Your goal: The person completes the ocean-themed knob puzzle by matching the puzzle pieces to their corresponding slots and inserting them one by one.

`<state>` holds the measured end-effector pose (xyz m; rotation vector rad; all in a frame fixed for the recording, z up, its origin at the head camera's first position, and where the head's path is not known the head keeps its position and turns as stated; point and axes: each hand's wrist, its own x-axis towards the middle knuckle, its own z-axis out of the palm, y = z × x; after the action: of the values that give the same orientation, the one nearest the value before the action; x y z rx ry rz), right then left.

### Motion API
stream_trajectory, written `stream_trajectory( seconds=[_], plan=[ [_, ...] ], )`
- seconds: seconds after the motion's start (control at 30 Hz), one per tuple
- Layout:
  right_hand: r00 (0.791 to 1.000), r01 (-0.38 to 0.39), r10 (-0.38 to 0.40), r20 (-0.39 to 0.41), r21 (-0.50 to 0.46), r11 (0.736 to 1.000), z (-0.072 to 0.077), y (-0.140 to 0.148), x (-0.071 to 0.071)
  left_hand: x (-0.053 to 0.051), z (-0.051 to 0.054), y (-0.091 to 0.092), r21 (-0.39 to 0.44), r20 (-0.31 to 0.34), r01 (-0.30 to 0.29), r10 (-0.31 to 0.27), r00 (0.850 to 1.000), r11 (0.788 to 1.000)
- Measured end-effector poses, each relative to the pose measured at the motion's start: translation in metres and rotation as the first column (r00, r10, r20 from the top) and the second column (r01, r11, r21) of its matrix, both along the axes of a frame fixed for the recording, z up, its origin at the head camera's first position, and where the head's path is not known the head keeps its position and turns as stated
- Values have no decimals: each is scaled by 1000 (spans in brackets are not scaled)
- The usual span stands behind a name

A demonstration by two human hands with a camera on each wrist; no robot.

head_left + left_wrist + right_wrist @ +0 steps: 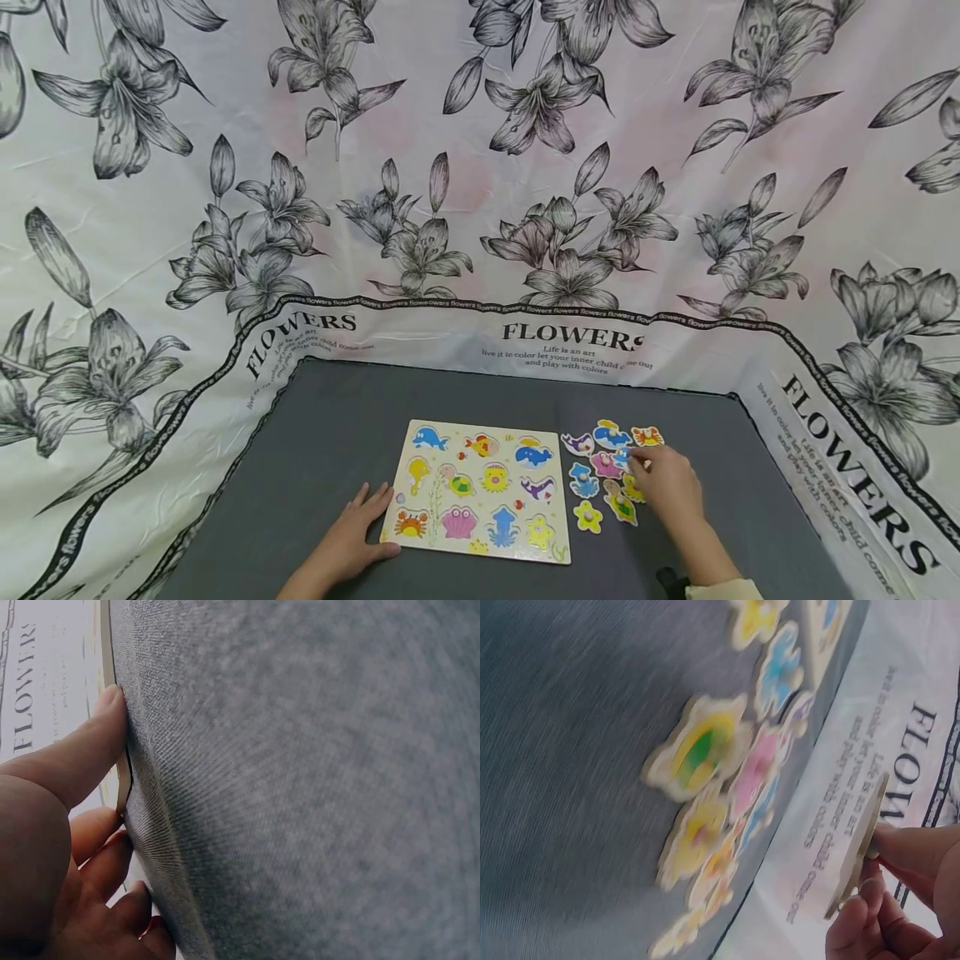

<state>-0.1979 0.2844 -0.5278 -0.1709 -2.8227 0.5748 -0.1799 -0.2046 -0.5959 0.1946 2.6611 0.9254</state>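
Observation:
A wooden peg puzzle board (510, 546) with sea-animal pictures lies flat on the dark table. My left hand (352, 533) touches its near-left corner, thumb along the front edge and fingers at the left side. In the left wrist view, the thumb (94, 746) meets the board's thin edge. Over the loose pieces right of the board, my right hand (667, 483) pinches a small blue sea-animal piece (621, 457) between thumb and fingers. The right wrist view shows this puzzle piece (857, 855) edge-on, raised off the table; its face is hidden.
Loose pieces lie close together: a turtle (620, 504), a yellow star (588, 517), a blue squid (583, 481), a pink shell (603, 465), a crab (647, 436) and several others. A flower-printed cloth (450, 333) surrounds the table. A dark object (670, 581) sits by the right sleeve.

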Motion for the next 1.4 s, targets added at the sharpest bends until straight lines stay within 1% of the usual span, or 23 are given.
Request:
stream_trajectory(
  seconds=[0.13,0.23,0.3,0.47,0.63,0.73,1.03,1.23,1.4],
  plan=[
    [997,-63,60,-48,-72,995,-1,-11,-5,0,1,0,6,-12,9,-9,1000,1000],
    [993,-103,97,-71,-97,990,-2,-20,-9,0,0,0,12,-17,11,-11,1000,1000],
    [991,-120,114,-64,-105,987,-2,-28,-12,1,-1,-1,12,-17,9,-9,1000,1000],
    [991,-131,127,-34,-127,983,2,-53,-19,1,-1,-2,10,-13,8,-7,1000,1000],
    [987,-162,158,-40,-149,975,1,-72,-30,0,1,-1,6,-11,10,-10,1000,1000],
    [984,-176,172,-39,-145,974,-1,-82,-35,0,1,-1,3,-10,12,-12,1000,1000],
    [980,-195,201,11,-189,962,1,-116,-42,2,0,-2,1,-17,10,-10,1000,1000],
    [971,-238,240,-11,-193,952,2,-135,-49,2,0,0,10,-30,18,-18,999,1000],
    [957,-291,288,-44,-179,940,1,-151,-56,3,1,-1,16,-31,13,-12,999,1000]
  ],
)
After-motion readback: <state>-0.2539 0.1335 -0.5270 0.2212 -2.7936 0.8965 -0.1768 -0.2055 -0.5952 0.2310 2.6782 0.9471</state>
